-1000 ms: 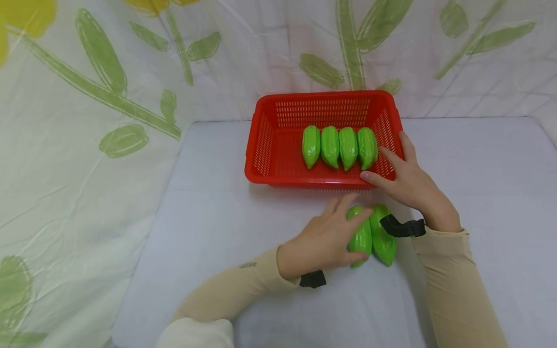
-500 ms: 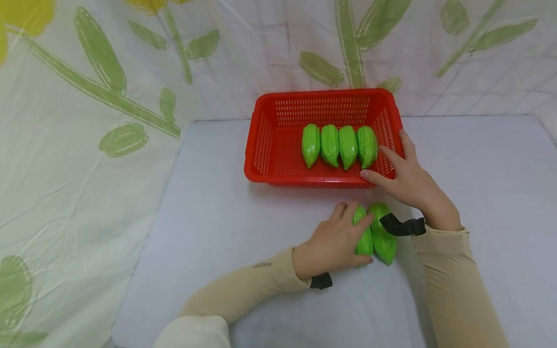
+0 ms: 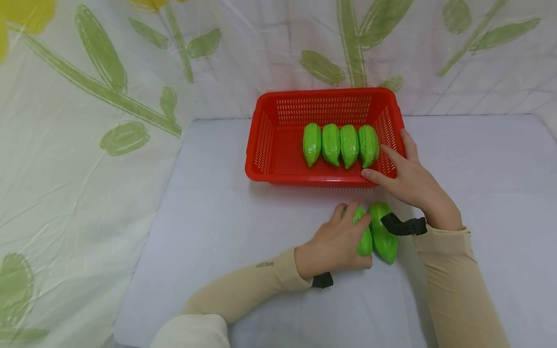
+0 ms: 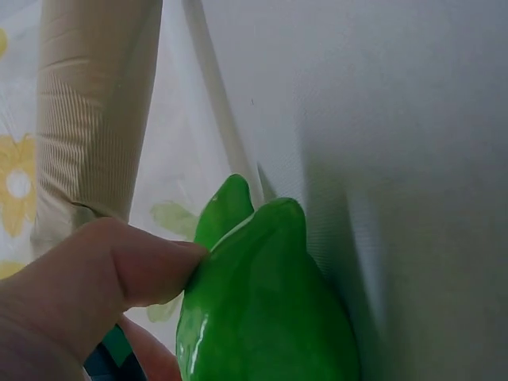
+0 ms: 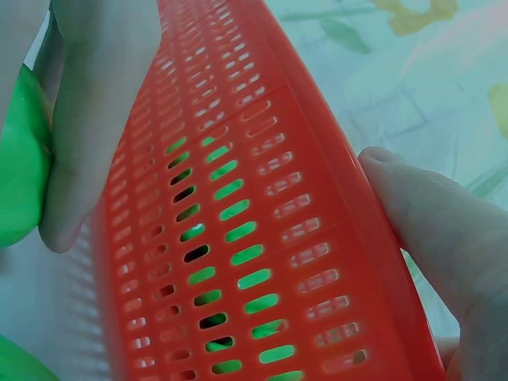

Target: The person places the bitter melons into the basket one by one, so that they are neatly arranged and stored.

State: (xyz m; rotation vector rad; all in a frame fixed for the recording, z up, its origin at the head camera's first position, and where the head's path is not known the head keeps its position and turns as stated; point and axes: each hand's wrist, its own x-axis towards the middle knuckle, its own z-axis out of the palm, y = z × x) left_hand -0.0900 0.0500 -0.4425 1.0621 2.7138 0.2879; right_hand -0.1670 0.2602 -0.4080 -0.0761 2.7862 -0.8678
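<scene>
In the head view, my left hand (image 3: 337, 241) curls over a glossy green ridged fruit (image 3: 364, 240) with a pointed end, low over the table. Its thumb presses the side of this fruit (image 4: 262, 309) near the tip in the left wrist view; the palm hides part of it. A second similar green fruit (image 3: 383, 237) lies alongside, partly under the right wrist's black strap. My right hand (image 3: 413, 181) holds the right front corner of a red plastic basket (image 3: 304, 180), fingers spread across its rim. Several matching green fruits (image 3: 330, 145) stand in a row inside the basket.
The basket sits at the back of a white-covered table (image 3: 209, 217), close to a hanging curtain (image 3: 243, 53) printed with leaves and flowers. Between the basket's front wall and the two loose fruits runs a strip of tabletop.
My left hand has moved slightly right, lowered over the left-hand loose fruit, and closed its fingers and thumb round it. My right hand stays at the basket's corner.
</scene>
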